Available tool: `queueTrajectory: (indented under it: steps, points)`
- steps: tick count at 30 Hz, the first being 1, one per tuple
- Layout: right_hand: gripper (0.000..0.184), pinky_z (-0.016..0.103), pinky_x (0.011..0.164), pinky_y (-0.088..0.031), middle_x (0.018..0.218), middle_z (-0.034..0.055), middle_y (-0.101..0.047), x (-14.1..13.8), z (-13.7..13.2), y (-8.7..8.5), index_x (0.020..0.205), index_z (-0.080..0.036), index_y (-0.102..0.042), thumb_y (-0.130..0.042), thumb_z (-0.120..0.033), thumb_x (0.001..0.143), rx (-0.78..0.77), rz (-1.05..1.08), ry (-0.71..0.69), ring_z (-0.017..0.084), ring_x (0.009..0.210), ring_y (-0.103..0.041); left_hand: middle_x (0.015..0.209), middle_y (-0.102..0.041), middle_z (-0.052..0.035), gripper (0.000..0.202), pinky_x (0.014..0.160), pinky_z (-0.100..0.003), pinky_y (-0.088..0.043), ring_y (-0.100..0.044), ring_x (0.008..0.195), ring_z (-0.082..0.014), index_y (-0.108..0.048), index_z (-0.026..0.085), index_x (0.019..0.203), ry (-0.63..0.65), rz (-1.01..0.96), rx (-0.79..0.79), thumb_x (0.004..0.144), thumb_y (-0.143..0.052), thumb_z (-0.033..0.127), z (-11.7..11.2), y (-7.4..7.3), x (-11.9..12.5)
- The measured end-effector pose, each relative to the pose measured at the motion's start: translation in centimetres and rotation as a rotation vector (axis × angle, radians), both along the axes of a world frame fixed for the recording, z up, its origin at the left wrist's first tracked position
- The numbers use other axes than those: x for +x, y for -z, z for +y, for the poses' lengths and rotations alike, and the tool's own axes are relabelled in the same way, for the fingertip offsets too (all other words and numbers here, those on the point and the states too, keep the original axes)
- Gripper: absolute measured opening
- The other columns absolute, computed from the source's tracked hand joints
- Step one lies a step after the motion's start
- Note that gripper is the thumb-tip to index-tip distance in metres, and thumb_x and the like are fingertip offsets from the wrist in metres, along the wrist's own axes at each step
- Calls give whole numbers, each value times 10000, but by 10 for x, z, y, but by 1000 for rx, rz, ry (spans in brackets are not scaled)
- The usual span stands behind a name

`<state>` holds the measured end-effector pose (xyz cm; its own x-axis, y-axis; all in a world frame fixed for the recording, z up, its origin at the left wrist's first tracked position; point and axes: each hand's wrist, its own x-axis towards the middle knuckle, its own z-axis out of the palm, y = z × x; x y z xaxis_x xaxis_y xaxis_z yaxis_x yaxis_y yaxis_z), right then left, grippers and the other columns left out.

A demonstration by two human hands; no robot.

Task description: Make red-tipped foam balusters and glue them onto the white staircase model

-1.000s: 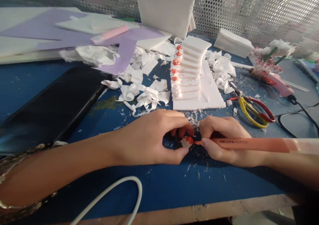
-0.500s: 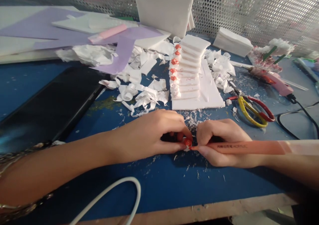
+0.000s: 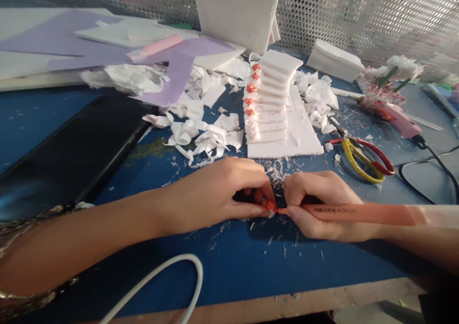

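Your left hand (image 3: 215, 195) is curled in on itself, thumb and fingertips drawn together and pinching a small white piece (image 3: 270, 206) whose top is already red. The piece sits right at your left fingertips, low against the blue table (image 3: 233, 266), and most of it is hidden by the fingers around it.

Your right hand (image 3: 319, 204) is closed in a writing grip around an orange marker (image 3: 358, 213). The thumb lies along the lower side of the barrel and the fingers fold over the top. The barrel runs out past your right wrist, and the tip touches the red part of the piece, in the narrow gap between your two hands. The hands nearly meet there, knuckles just beside one another.

Beyond your knuckles, a white foam staircase (image 3: 276, 108) stands on its flat base, with a row of red-topped knobs down the edge nearer your left hand. White paper scraps (image 3: 204, 137) lie beyond your left hand. Scissors with yellow and red handles (image 3: 362, 156) lie beyond your right hand, on its outer side, and a pink glue gun (image 3: 398, 118) lies further off the same way. A black tablet (image 3: 79, 147) rests beyond your left forearm, and a white cable (image 3: 161, 276) loops on the near side of it.
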<state>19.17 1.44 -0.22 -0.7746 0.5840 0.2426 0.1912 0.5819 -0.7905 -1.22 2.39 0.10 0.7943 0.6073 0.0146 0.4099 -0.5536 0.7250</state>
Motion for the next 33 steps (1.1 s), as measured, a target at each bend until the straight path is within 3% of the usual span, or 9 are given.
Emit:
queueTrajectory:
  steps: [33]
  points:
    - [155,142,497,-336,611,-53,-454,1,0,0,661,-161,-417,-536,-118,750,-15,20,-40,25,529,-387,668,-532,24,160,569,-200,-331,-462,620,-95,-554,153,697,5,4,104,740,-646,277,-2,0,3]
